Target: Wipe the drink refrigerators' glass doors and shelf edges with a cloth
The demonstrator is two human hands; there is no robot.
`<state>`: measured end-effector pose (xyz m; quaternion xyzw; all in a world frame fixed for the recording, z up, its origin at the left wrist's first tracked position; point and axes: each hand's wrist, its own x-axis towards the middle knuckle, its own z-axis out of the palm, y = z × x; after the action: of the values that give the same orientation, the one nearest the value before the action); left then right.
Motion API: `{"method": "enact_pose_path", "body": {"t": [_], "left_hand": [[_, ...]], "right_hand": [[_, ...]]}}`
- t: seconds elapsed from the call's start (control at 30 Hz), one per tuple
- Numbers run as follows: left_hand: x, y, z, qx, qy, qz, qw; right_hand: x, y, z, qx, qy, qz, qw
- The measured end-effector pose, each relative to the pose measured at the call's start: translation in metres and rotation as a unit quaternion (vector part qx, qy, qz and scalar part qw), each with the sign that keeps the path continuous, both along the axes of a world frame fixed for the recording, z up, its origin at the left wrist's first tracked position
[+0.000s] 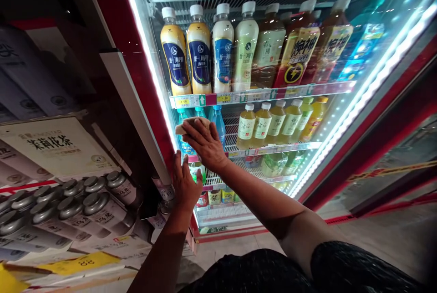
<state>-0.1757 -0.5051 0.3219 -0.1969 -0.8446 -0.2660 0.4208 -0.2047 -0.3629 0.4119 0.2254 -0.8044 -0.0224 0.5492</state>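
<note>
My right hand point(206, 145) lies flat with its fingers pressing a folded beige cloth point(184, 128) against the glass door of a lit drinks fridge point(232, 120). Behind the cloth and fingers stand blue-capped bottles point(219, 124), partly hidden. Lower and to the left, my left hand point(187, 181) has its fingers apart and holds nothing. It is at the left edge of the door, by the red frame point(164, 124); whether the palm touches the glass cannot be told. Above both hands runs a shelf strip with price labels point(223, 98).
Milk tea bottles point(200, 51) fill the upper shelf, and pale yellow drinks point(262, 120) stand on the one below. On the left, a display holds grey-capped bottles point(95, 206) close to my left arm. Another red-framed fridge door point(385, 147) is at the right.
</note>
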Motion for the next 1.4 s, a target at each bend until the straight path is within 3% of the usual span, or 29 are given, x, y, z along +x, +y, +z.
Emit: {"method": "enact_pose_path", "body": {"t": [0.17,0.33,0.57,0.67,0.83,0.97,1.17,1.4], "left_hand": [[0.004,0.011,0.008,0.05,-0.014,0.025,0.998],[0.002,0.016,0.012,0.017,-0.006,0.016,1.0],[-0.004,0.041,0.016,-0.016,0.019,0.014,1.0],[-0.006,0.046,0.014,-0.015,0.017,0.026,0.999],[-0.008,0.051,0.012,-0.02,0.017,0.048,0.999],[-0.008,0.051,0.011,-0.019,0.025,0.047,0.998],[-0.008,0.053,0.01,-0.011,0.026,0.052,0.998],[-0.009,0.053,0.009,-0.01,0.009,0.051,0.999]], "right_hand": [[0.003,0.002,0.001,0.054,-0.024,0.03,0.998],[0.008,0.021,0.004,0.024,-0.021,0.002,0.999],[0.012,0.042,0.0,0.054,-0.083,0.027,0.995],[0.014,0.054,-0.003,0.034,-0.076,0.028,0.996],[0.016,0.056,-0.006,0.027,-0.03,0.014,0.999],[0.021,0.07,-0.013,0.057,-0.038,0.058,0.996],[0.022,0.083,-0.018,-0.004,-0.068,0.036,0.997],[0.031,0.109,-0.025,0.002,-0.009,0.057,0.998]]}}
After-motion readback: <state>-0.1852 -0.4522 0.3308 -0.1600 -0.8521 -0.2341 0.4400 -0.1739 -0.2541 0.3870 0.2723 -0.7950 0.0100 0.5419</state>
